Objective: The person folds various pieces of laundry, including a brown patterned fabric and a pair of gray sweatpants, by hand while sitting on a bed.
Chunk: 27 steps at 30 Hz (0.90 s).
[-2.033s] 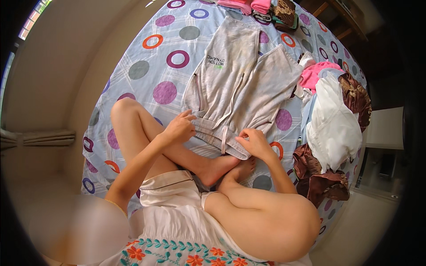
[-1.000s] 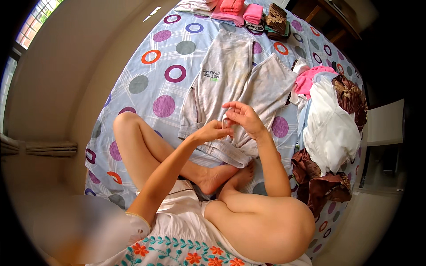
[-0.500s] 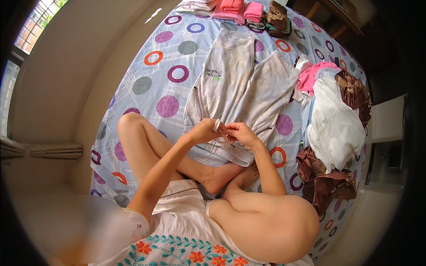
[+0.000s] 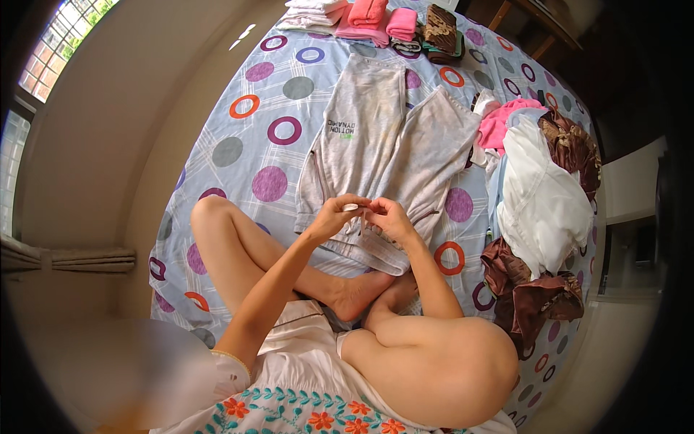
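Note:
A pair of light grey sweatpants (image 4: 376,137) lies flat before me, legs pointing away and waistband nearest my feet. Above that waistband, my left hand (image 4: 338,217) is closed in a pinch on the pale drawstring (image 4: 350,207), part of which crosses its fingers. Close against it, my right hand (image 4: 390,219) also pinches the drawstring, its thumb and fingertips together. The fingertips of both hands meet, and the exact hold between them is partly hidden. A short length of the string hangs below the hands over the pants.
Folded white clothes (image 4: 312,14), pink folded clothes (image 4: 369,14) and a brown folded bundle (image 4: 441,29) line the bed's far edge. To the right lies a loose heap with a white garment (image 4: 542,195) and brown satiny cloth (image 4: 535,304). My bent legs frame the near side.
Both hands have stayed together at the drawstring, with the fingertips shifting slightly closer and the left hand turning a little. My view has shifted slightly; the pants lie as before.

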Each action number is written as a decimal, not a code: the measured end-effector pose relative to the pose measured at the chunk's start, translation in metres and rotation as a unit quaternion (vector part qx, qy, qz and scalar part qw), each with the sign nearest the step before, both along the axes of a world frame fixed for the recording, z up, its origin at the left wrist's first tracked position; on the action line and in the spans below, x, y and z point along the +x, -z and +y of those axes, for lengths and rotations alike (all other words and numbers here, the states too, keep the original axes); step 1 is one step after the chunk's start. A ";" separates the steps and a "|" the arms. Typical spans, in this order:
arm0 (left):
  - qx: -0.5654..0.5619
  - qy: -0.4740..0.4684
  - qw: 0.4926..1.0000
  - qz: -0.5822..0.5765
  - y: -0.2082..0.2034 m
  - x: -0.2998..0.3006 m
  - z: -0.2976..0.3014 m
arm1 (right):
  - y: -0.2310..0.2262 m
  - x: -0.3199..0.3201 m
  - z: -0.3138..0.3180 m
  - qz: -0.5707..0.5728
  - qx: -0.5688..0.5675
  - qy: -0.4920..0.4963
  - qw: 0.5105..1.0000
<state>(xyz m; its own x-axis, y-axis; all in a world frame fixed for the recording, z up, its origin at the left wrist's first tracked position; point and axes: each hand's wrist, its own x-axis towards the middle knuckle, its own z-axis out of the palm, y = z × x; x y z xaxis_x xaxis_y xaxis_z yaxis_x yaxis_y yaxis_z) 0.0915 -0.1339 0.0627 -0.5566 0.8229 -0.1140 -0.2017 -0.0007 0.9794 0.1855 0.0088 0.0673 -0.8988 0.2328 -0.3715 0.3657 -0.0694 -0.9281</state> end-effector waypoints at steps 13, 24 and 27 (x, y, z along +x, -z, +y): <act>-0.411 -0.129 0.853 0.295 0.019 -0.013 -0.034 | -0.024 0.041 0.017 -0.072 0.380 -0.015 0.922; -0.486 -0.155 0.761 0.401 0.034 -0.027 -0.060 | -0.011 0.062 0.035 -0.221 0.397 -0.070 0.888; -0.488 -0.156 0.758 0.405 0.038 -0.027 -0.056 | -0.011 0.065 0.035 -0.253 0.392 -0.048 0.883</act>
